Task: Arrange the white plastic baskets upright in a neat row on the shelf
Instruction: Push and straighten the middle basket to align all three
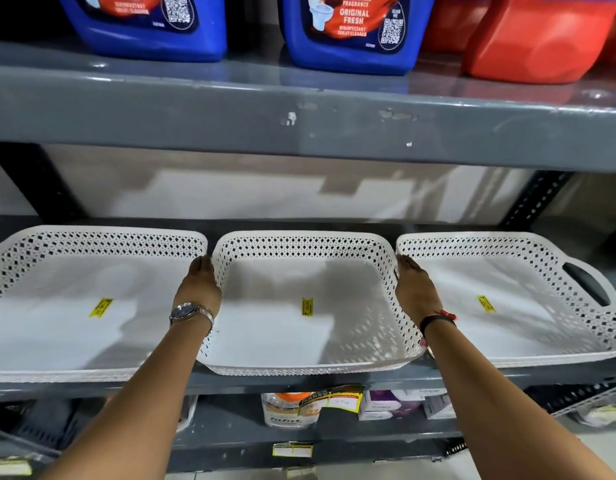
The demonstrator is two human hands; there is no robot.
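Three white plastic baskets stand upright in a row on the grey shelf [299, 379], open sides up. Each is shallow and rectangular with rounded corners, a solid flat floor and side walls perforated in a diamond lattice. Each floor carries one yellow price sticker [307, 306].

The middle basket [265, 330] serves as the reference. Its front edge slightly overhangs the shelf lip. The left basket [57, 334] sits just beside it, rims almost touching at the back corners. The right basket [528, 327] sits just beside it on the other side and shows a dark handle cut-out [585, 284] in its outer wall.

The left hand [199, 289] lies flat against the outer left wall of the middle basket, fingers extended into the gap between baskets. A metal wristwatch [190, 313] is on that wrist. The right hand [415, 292] presses flat against the outer right wall in the same manner; a black band [436, 320] with a red thread is on that wrist. The middle basket is thus held between both palms; whether the fingers curl under the rim cannot be determined.

Above the middle basket, an upper shelf carries blue cleaner jugs [351, 29] and red jugs [535, 39].
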